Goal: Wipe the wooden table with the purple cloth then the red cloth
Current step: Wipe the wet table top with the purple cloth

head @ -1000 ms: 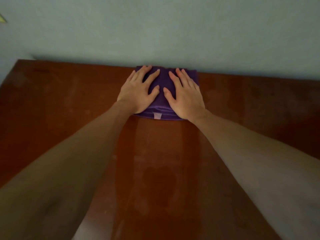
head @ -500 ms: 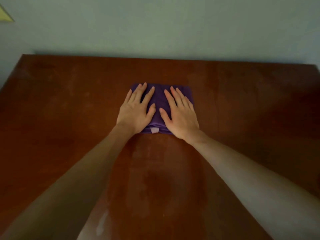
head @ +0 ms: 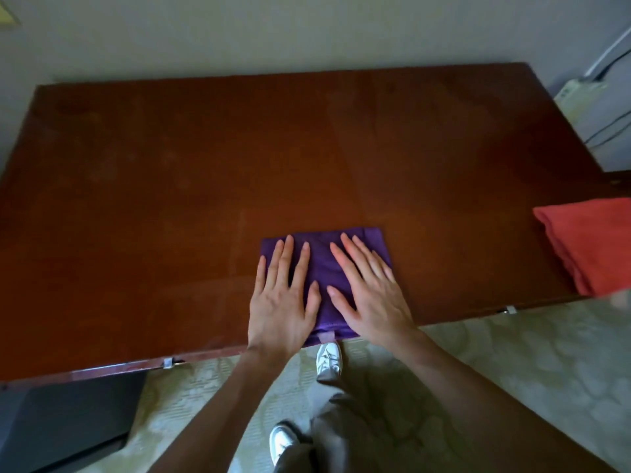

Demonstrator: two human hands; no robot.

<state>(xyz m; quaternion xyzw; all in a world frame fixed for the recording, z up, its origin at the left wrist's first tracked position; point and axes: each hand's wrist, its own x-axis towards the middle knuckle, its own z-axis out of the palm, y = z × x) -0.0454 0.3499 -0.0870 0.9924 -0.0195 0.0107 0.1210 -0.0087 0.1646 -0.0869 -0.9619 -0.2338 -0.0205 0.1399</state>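
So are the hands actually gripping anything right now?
No grip. The left hand and right hand lie flat and open on top of the folded purple cloth, pressing it onto the table.

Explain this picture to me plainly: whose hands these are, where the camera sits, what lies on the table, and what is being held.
There is no machine here. A person wears a camera on the head, so the one view looks down on their own arms. The left hand and right hand lie flat, fingers spread, pressing a folded purple cloth onto the wooden table, at its near edge. Nothing is gripped, only pressed. A folded red cloth lies untouched at the table's right end. Below the edge you see the person's white shoes on the floor.
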